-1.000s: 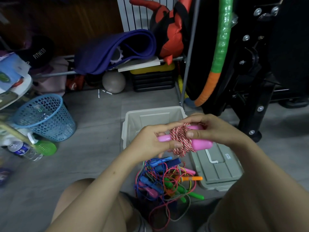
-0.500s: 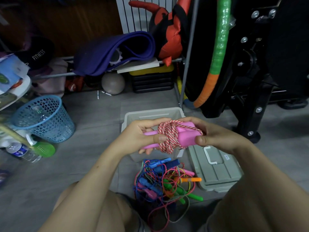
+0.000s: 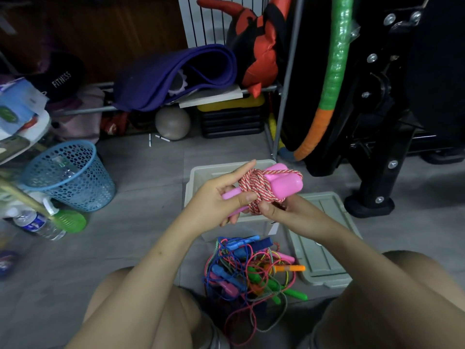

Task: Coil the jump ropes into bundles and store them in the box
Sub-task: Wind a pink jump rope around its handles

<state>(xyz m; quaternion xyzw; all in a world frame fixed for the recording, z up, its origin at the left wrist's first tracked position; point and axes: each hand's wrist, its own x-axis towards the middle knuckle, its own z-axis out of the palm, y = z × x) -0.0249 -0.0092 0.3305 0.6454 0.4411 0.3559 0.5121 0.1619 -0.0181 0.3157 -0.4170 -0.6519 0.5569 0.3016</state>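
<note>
**Pink-handled rope bundle held in both hands above the storage box**

Nearest the camera, the person's bare knees frame a tangled pile of loose jump ropes (image 3: 251,270) on the grey floor, with blue, pink, green and orange handles mixed among thin coloured cords. Just right of the pile lies the grey box lid (image 3: 324,238), flat on the floor.

Above the pile, both hands hold one coiled jump rope (image 3: 261,188): two pink handles side by side with red-and-white cord wound round their middle. The left hand (image 3: 221,197) grips the narrow ends of the handles, thumb pressed on the near side of the cord and fingers curled round the handles, the index finger stretched along the top. The right hand (image 3: 279,210) sits under the bundle on its near right side, thumb against the cord windings; its fingers are hidden beneath, so how tightly they close cannot be told.

The bundle hangs over the open grey box (image 3: 201,172), which stands directly behind the pile and the hands.

Farther left stand a blue mesh basket (image 3: 73,177) and a plastic bottle (image 3: 37,222). At the far side, a purple rolled mat (image 3: 173,74) rests on a rack, with a grey ball (image 3: 172,123) beneath. A green-and-orange hoop (image 3: 332,71) leans at far right.
</note>
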